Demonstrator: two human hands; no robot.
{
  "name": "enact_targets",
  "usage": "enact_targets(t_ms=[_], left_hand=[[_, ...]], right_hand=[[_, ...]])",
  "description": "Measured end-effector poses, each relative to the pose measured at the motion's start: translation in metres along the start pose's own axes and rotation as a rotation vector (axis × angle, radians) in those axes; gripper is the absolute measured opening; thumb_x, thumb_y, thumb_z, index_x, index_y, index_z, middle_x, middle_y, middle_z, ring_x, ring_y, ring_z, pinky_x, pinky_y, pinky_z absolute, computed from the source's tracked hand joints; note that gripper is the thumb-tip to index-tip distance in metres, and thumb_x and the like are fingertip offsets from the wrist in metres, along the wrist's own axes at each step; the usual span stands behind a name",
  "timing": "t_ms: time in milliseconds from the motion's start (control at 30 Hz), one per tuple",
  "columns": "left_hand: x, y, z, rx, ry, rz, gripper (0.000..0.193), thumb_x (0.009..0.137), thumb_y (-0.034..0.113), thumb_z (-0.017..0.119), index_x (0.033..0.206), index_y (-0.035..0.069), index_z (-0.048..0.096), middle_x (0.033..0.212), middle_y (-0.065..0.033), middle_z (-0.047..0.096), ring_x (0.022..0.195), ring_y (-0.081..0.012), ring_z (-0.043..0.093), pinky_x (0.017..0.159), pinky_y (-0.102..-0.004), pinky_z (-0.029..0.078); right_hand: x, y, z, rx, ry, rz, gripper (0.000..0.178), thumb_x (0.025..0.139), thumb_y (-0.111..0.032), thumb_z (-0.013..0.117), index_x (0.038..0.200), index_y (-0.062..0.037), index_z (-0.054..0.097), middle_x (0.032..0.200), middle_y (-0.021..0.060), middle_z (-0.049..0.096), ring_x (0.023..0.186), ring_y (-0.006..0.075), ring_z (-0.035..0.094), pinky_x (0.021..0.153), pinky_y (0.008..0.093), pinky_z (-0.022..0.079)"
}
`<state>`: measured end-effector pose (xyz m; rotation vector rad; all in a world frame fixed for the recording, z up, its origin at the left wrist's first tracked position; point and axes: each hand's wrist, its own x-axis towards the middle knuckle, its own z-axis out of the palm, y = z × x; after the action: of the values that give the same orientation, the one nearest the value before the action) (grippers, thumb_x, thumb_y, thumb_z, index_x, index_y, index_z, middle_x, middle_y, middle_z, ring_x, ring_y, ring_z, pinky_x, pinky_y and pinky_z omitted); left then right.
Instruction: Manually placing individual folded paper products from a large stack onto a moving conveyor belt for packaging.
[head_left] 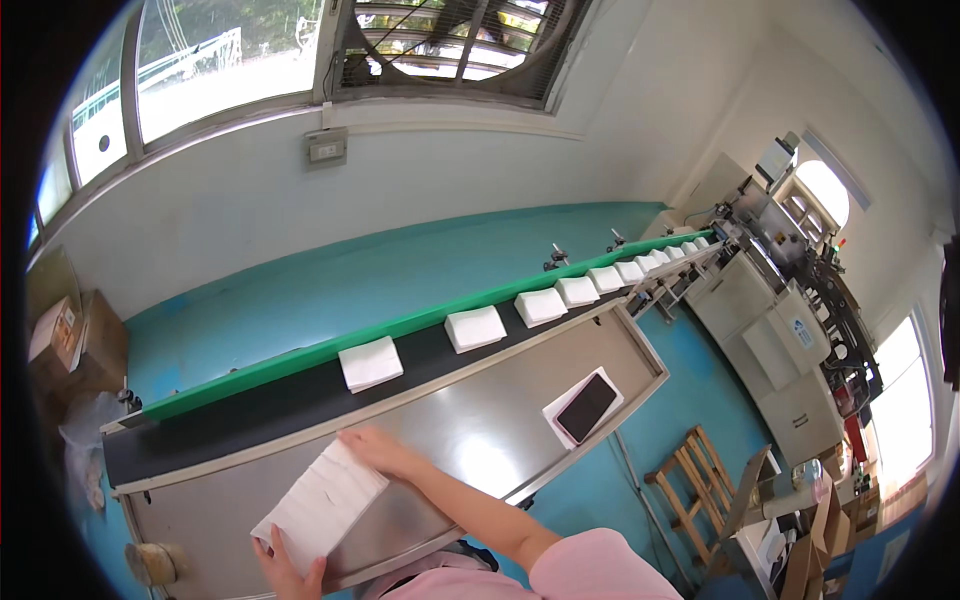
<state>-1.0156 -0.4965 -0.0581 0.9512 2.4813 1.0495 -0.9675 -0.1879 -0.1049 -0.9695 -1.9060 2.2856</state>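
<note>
A long stack of white folded paper napkins (pixel 322 502) lies slantwise between my two hands over the metal table (pixel 440 440). My left hand (pixel 288 568) grips its near left end, thumb on one side and fingers on the other. At the far right end my right hand (pixel 382 453) is closed round the stack, its fingertips partly hidden. Beyond them, a dark conveyor belt (pixel 255 408) carries a spaced row of white napkin packs; the nearest pack (pixel 371 364) sits just past my right hand.
A green guide rail (pixel 300 362) runs along the belt's far side. A phone (pixel 587 408) rests on white paper at the table's right. A tape roll (pixel 150 564) is at the lower left. Machinery (pixel 780 235) stands at the belt's far end, a wooden pallet (pixel 695 485) on the floor.
</note>
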Motion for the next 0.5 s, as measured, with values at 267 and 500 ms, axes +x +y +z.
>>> enact_targets(t_ms=[267, 500], left_hand=[[0.003, 0.026, -0.017, 0.044, 0.002, -0.053, 0.083, 0.069, 0.015, 0.071, 0.14, 0.002, 0.029, 0.143, -0.0283, 0.017, 0.124, -0.0409, 0.037, 0.103, -0.0412, 0.031], [-0.004, 0.025, -0.032, 0.044, 0.025, -0.052, 0.085, 0.068, 0.023, 0.076, 0.138, 0.003, 0.033, 0.142, -0.0314, 0.016, 0.125, -0.0458, 0.033, 0.102, -0.0454, 0.033]], right_hand=[[-0.032, 0.006, 0.036, -0.592, 0.088, -0.38, 0.058, 0.089, -0.036, 0.051, 0.135, -0.0036, 0.039, 0.113, 0.0285, 0.056, 0.104, 0.0394, 0.056, 0.088, 0.0411, 0.043], [-0.05, -0.025, 0.04, -0.633, -0.057, -0.283, 0.053, 0.087, -0.019, 0.047, 0.136, -0.0023, 0.036, 0.116, 0.0268, 0.055, 0.106, 0.0377, 0.055, 0.091, 0.0396, 0.042]])
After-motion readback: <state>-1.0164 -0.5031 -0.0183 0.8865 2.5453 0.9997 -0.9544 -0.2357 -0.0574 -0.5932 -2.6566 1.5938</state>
